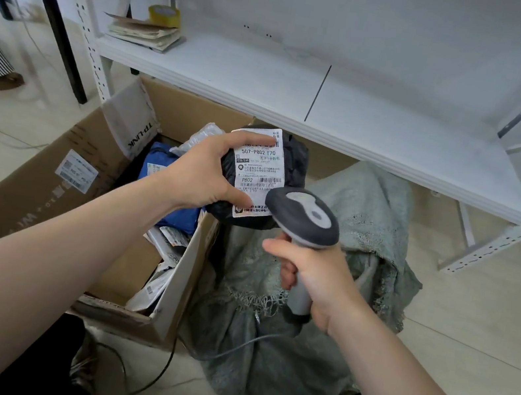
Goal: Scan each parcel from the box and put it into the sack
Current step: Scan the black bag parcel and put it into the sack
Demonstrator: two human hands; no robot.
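Gripping parcel [293, 161] label-up in left hand [208, 170]; right hand [318, 277] clasps scanner [305, 212] at 5 o'clock; best squared to barcode [274, 181].

In front of you stands a white metal shelf unit [337, 106] on a pale tiled floor [474, 322]. At its left end you see a yellow tape roll [164, 15] behind a stack of papers [145, 32].

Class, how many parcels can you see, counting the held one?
5. A black parcel in the left hand; in the box, a bubble-wrapped one at the far end, a blue one mid-box, and two pale ones nearer. More may lie hidden underneath.
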